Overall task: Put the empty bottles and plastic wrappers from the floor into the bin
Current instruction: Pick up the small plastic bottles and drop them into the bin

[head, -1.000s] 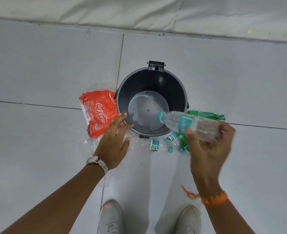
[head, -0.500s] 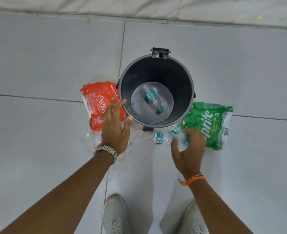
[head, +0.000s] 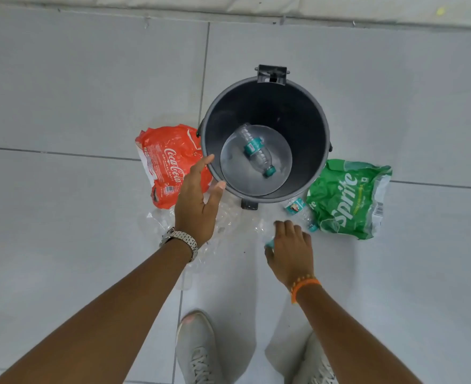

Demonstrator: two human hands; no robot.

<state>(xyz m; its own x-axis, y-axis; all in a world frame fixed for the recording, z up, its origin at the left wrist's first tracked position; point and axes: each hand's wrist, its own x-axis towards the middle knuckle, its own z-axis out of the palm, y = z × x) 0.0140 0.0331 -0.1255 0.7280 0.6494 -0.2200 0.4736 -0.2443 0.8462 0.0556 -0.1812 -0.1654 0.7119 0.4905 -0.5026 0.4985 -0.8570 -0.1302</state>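
Since a moment ago the right hand (head: 291, 252) has dropped nearer the floor and now curls over a small clear plastic bottle with a teal cap (head: 269, 243); how firmly it grips I cannot tell. The left hand (head: 198, 202), fingers spread and empty, hovers beside the dark grey round bin (head: 309, 120), where one clear teal-labelled bottle (head: 255, 149) lies. Beyond the right hand's fingers sit another small clear bottle (head: 298, 210) and a crumpled green Sprite wrapper (head: 348, 199); a red Coca-Cola wrapper (head: 167, 164) lies just past the left hand

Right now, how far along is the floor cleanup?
Early stage. Done: one bottle lies inside the bin. In hand: the right hand is down on a second bottle by the bin's foot, only its teal cap showing; the grip is unclear. The left hand is open beside the rim. Left: another bottle, the red Coca-Cola wrapper, the green Sprite wrapper and clear plastic.
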